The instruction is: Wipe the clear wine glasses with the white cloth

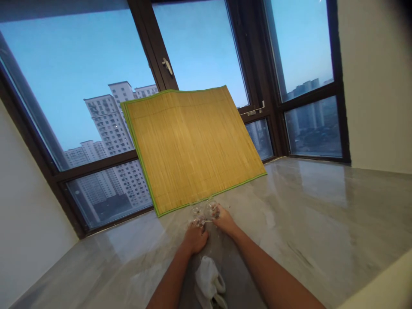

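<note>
Glossy pale sill, clear rounded vessels

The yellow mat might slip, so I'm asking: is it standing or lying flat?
Standing: the yellow mat rises steeply from the glossy surface, blocking part of the window behind it.

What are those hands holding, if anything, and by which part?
The right hand holds a clear, rounded vessel by its right side. The left hand is at the near side of another clear vessel; its grip cannot be made out.
</note>
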A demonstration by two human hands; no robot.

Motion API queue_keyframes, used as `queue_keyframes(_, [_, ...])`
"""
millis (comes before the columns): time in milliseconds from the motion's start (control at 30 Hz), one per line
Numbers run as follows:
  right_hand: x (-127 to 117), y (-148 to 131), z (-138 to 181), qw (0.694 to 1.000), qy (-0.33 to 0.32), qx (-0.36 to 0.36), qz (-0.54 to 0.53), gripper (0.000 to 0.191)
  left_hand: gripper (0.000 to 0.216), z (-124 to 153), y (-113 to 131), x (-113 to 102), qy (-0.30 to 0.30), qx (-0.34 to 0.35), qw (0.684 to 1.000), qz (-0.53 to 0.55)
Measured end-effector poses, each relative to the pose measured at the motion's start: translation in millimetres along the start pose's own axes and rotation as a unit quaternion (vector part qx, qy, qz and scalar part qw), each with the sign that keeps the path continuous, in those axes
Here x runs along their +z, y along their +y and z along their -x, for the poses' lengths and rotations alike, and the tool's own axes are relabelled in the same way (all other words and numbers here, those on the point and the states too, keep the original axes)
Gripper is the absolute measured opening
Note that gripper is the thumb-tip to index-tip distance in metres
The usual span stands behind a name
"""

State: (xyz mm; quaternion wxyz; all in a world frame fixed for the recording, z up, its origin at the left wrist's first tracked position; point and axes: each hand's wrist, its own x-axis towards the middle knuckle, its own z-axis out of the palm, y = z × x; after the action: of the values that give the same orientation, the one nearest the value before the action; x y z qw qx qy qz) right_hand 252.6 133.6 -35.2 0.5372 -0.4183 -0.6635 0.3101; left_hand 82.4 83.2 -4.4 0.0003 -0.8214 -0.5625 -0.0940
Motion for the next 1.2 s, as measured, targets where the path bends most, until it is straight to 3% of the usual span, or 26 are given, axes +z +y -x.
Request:
queue_keyframes(300, [2.3,-12.5,7.5,0.994,-0.094,-0.034,-0.051,0.036,0.063,-0.3,-3.8,4.9,0.006,0.001,1.000,0.010])
queue_keyframes(567, [5.7,-8.7,6.3,0.992,-0.091,-0.030,-0.079,0.034,0.062,1.3,-2.2,1.3,-0.018,-0.012,1.000,-0.003])
queue_keyframes(833, [3.3,-6.7,3.6,0.993,-0.088,-0.029,-0.070,0.043,0.057,4.5,-4.9,-4.4,-0.008,0.018,1.000,-0.008])
queue_keyframes(1200, [6.4,-10.7,6.7,0.993,-0.104,-0.049,-0.019,0.038,0.056,22.5,-18.8,-12.5,-0.033,-0.017,0.999,-0.007])
